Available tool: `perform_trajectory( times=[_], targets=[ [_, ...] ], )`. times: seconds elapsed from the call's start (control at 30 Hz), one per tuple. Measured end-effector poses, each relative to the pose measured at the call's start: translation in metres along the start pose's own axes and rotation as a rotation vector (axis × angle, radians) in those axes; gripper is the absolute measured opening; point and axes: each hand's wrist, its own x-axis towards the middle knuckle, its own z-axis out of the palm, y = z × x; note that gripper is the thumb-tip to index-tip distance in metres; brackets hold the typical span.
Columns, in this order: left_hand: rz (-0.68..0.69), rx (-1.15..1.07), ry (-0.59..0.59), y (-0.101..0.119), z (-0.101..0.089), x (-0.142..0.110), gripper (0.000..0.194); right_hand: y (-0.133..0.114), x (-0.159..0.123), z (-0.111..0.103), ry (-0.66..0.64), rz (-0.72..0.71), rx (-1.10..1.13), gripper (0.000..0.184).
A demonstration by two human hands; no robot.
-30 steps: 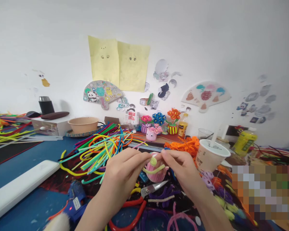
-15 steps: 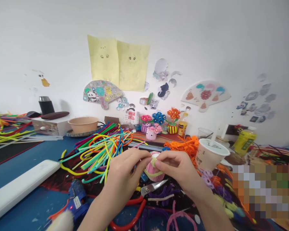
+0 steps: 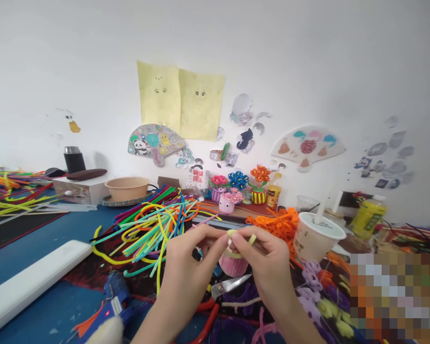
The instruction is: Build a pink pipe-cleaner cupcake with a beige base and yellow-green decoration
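Observation:
My left hand (image 3: 197, 253) and my right hand (image 3: 263, 251) meet in front of me, both pinching a pale yellow-green pipe cleaner (image 3: 232, 233). One end of it sticks up past my right fingers. Just beneath the fingertips is a pink ribbed pot (image 3: 232, 265), made of pipe cleaners, partly hidden by my hands. Scissors with red handles (image 3: 229, 286) lie open-bladed below the pot. Near them are purple and pink pipe cleaner pieces (image 3: 263, 329).
A blue glue gun (image 3: 116, 303) lies at lower left, near a long white bar-shaped device (image 3: 36, 291). Loose pipe cleaners (image 3: 154, 234) are heaped left of centre. A lidded cup with a straw (image 3: 317, 234) stands right; small flower pots (image 3: 226, 203) line the back.
My hands have tightened together on the pipe cleaner, whose end now rises beside my right fingers. The whole view has shifted slightly, so the scene sits a little lower.

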Motion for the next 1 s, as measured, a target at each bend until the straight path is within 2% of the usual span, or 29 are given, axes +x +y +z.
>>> perform_trajectory(
  times=[0.2, 0.3, 0.43, 0.6, 0.7, 0.87, 1.0],
  targets=[
    [-0.148, -0.173, 0.052, 0.000, 0.005, 0.000, 0.012, 0.002, -0.006, 0.009, 0.083, -0.044, -0.005, 0.017],
    [-0.190, -0.199, 0.046, 0.001, 0.003, 0.002, 0.011, -0.001, -0.002, 0.006, -0.006, -0.015, -0.017, 0.024],
    [-0.274, -0.220, -0.146, -0.002, -0.004, 0.007, 0.015, -0.008, 0.010, -0.009, -0.229, 0.052, -0.035, 0.034],
    [-0.390, -0.130, -0.394, -0.001, -0.015, 0.011, 0.022, -0.014, 0.015, -0.027, -0.388, 0.215, -0.085, 0.024],
    [-0.406, -0.055, -0.466, -0.002, -0.019, 0.009, 0.024, -0.014, 0.013, -0.029, -0.478, 0.311, -0.090, 0.027],
    [-0.390, -0.020, -0.442, -0.005, -0.019, 0.006, 0.026, -0.014, 0.010, -0.024, -0.516, 0.310, -0.060, 0.027],
    [-0.358, 0.046, -0.360, 0.008, -0.022, 0.008, 0.024, -0.013, 0.010, -0.019, -0.431, 0.323, -0.038, 0.030]
  ],
)
